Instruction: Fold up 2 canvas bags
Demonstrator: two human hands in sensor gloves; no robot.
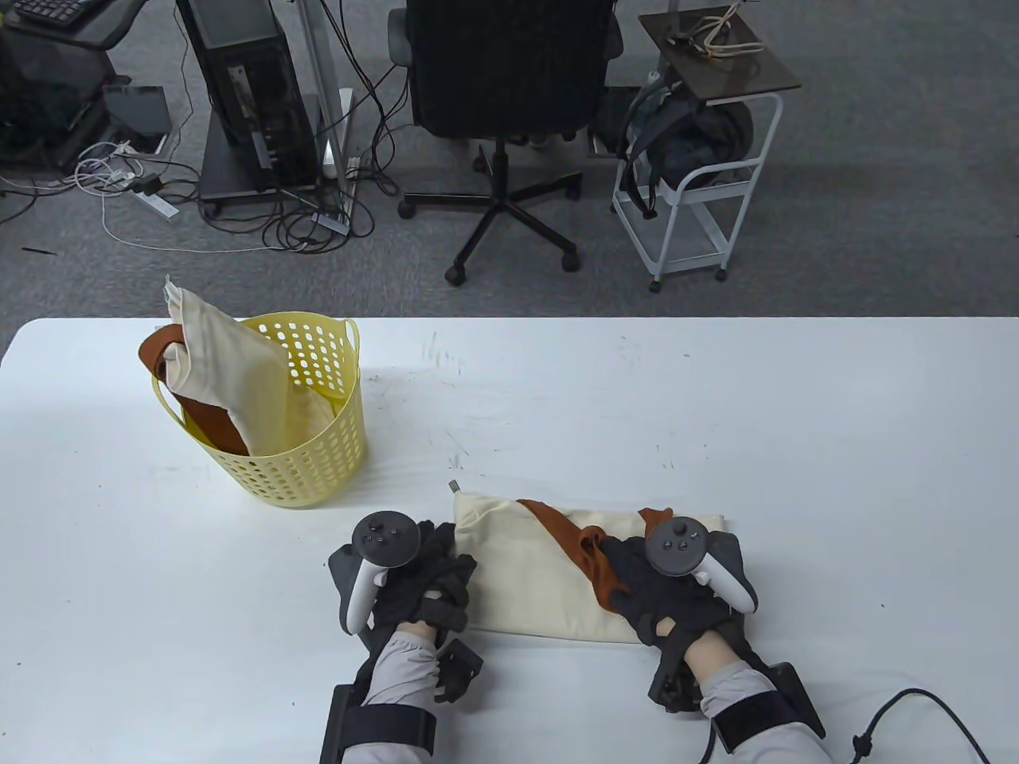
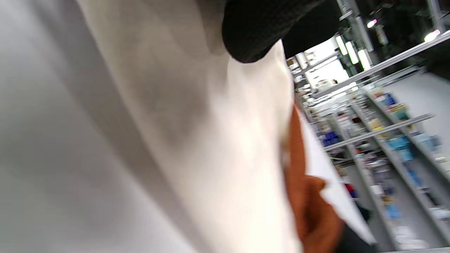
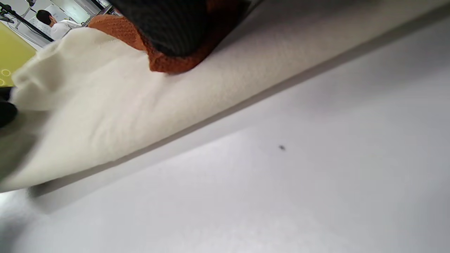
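A cream canvas bag (image 1: 532, 577) with rust-orange straps (image 1: 569, 541) lies folded flat on the white table (image 1: 716, 414) near the front edge. My left hand (image 1: 434, 577) rests at the bag's left edge, a fingertip (image 2: 253, 35) touching the cloth (image 2: 218, 147). My right hand (image 1: 637, 589) presses down on the bag's right part, over a strap; its fingers (image 3: 168, 28) sit on the orange strap (image 3: 165, 63) and the cream cloth (image 3: 105, 105). A second cream bag (image 1: 227, 374) with orange straps stands bunched in the yellow basket (image 1: 318, 469).
The yellow perforated basket stands at the table's left. A black cable (image 1: 907, 720) lies at the front right by my right forearm. Beyond the far table edge are an office chair (image 1: 509, 95) and a white cart (image 1: 700, 183) on the floor.
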